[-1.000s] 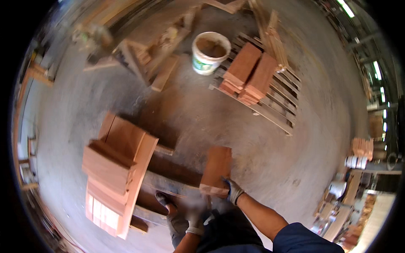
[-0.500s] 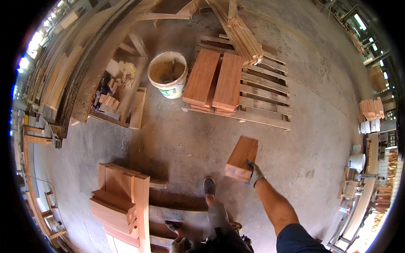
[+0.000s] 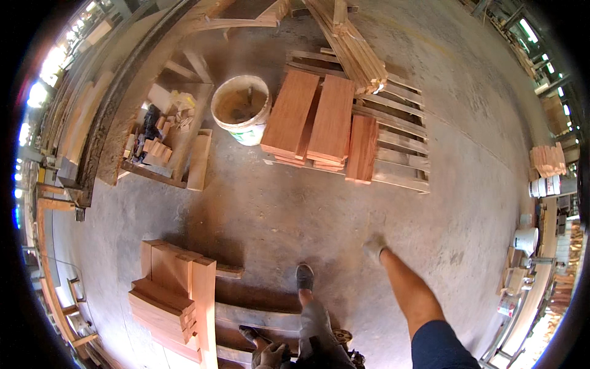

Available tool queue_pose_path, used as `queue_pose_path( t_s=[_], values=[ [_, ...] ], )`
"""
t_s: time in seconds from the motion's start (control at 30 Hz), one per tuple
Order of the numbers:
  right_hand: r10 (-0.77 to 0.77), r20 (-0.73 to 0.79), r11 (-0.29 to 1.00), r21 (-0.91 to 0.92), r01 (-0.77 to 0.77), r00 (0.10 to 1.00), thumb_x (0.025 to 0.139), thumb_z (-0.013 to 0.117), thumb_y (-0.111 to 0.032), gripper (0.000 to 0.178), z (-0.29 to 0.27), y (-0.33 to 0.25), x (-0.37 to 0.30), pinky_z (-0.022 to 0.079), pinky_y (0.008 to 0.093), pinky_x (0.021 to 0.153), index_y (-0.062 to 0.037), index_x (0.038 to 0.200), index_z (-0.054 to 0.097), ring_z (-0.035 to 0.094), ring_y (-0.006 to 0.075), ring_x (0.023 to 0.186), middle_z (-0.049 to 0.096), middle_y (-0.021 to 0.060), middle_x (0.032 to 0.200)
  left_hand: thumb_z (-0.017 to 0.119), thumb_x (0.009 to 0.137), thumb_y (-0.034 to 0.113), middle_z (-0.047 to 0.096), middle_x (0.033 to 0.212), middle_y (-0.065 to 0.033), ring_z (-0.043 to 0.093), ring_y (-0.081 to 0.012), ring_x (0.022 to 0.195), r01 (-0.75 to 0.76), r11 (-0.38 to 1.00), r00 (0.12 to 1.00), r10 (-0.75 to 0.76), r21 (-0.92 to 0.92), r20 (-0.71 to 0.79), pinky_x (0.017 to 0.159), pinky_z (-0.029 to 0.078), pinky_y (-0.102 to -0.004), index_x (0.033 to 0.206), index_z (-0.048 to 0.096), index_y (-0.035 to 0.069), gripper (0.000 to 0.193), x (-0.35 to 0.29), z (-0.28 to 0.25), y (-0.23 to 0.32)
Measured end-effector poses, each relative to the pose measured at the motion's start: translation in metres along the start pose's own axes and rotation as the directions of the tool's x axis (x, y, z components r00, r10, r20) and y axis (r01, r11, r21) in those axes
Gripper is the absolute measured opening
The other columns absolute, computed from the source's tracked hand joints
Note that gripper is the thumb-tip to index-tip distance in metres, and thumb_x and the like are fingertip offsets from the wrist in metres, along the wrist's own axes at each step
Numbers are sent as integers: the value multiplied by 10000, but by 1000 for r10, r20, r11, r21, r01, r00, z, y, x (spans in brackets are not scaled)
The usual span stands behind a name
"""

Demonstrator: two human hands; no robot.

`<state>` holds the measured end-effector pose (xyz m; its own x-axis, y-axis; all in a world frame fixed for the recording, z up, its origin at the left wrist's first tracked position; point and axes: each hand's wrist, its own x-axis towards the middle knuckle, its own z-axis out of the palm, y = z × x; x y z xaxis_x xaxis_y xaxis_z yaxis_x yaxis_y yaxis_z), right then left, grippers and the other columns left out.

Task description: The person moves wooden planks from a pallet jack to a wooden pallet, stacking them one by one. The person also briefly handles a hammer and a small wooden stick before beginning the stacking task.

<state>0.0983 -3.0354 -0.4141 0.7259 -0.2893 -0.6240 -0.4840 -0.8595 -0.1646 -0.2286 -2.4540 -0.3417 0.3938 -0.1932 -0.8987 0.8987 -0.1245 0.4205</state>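
Observation:
My right hand (image 3: 373, 247), in a pale work glove, reaches out over the concrete floor, apart from any wood. Motion smears its fingers, and no board shows in it. Ahead of it a short reddish-brown board piece (image 3: 362, 149) is at the near edge of the pallet (image 3: 402, 173), right of two stacks; whether it has fully settled there I cannot tell. Those stacks of reddish boards, the left stack (image 3: 290, 114) and the right stack (image 3: 332, 117), lie side by side. Low in the picture my gloved left hand (image 3: 271, 355) is near my legs, its fingers too unclear to read.
A dirty white bucket (image 3: 243, 132) stands left of the stacks, beside a wooden bin (image 3: 182, 161) of offcuts. Long strips (image 3: 356, 58) lie across the pallet's far side. Near my feet, thick wood pieces (image 3: 163, 301) are piled on another pallet (image 3: 252, 315).
The wood piece left my right hand and moved forward to the pallet, beside the right stack. That hand now shows without it over the floor. My left hand stays low by my legs.

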Motion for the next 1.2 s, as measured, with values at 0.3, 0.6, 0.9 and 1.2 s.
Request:
queue_pose_path(
  t_s=[0.3,0.6,0.9,1.2],
  values=[
    [-251,451,942,317,109,857,882,579,-369,356,24,-206,-197,508,383,884,-91,1066,704,660,274,1030,704,138,1076,603,886,200,667,1065,-85,642,-266,970,-182,637,954,299,749,-23,852,524,-374,1060,701,138,209,-98,27,160],
    [-253,483,787,607,-112,838,870,681,-77,280,73,-289,-228,530,286,647,-14,1138,630,622,128,708,664,46,897,583,962,298,677,967,-99,636,-224,866,-163,981,901,190,100,-390,803,513,-340,1123,653,71,287,-105,-55,61],
    [-262,657,949,310,63,707,870,690,-95,323,172,-434,-304,544,302,684,28,1161,624,656,157,764,684,90,983,677,938,273,648,819,-20,601,-132,659,-208,623,760,-383,-754,-526,581,499,-288,1134,661,58,292,-136,-123,-84],
    [-324,812,928,174,328,486,852,725,-286,640,325,-568,-446,524,345,849,8,1371,492,645,209,968,656,132,1160,733,881,295,634,865,-11,578,-153,674,-405,366,632,-550,-838,-546,587,479,-306,1194,606,60,411,-136,-264,-204]
  ],
)
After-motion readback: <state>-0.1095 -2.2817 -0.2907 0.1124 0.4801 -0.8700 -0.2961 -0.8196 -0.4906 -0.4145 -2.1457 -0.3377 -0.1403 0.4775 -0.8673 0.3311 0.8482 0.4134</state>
